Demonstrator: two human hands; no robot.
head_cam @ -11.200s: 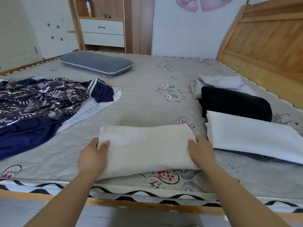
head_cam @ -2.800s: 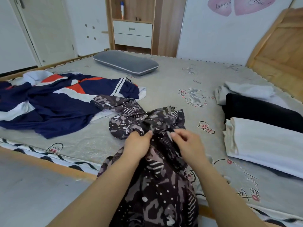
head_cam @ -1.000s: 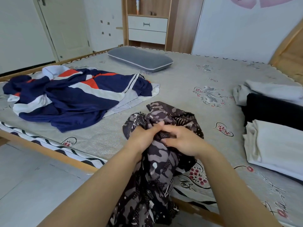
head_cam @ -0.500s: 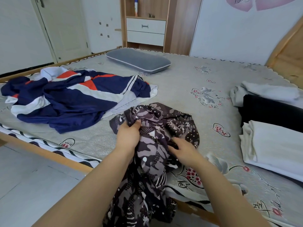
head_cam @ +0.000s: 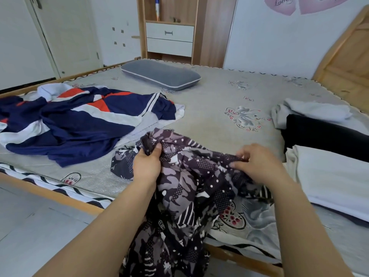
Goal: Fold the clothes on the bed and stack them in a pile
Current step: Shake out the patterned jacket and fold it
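since half a second ago both hands have drawn apart, stretching the patterned garment (head_cam: 191, 176) between them; before, they were bunched close together. left hand (head_cam: 146, 166) grips a crumpled edge of the dark camouflage-print cloth, thumb on top. right hand (head_cam: 257, 164) pinches another part of the same edge, fingers curled. garment lies at the near edge of the bed (head_cam: 219, 100), its lower part hanging over the side toward the floor. navy, white and orange clothes (head_cam: 79, 120) lie unfolded to the left. folded white piece (head_cam: 329, 176) sits at right, black folded piece (head_cam: 319, 132) just behind it. grey pillow (head_cam: 159, 74) at the far side.
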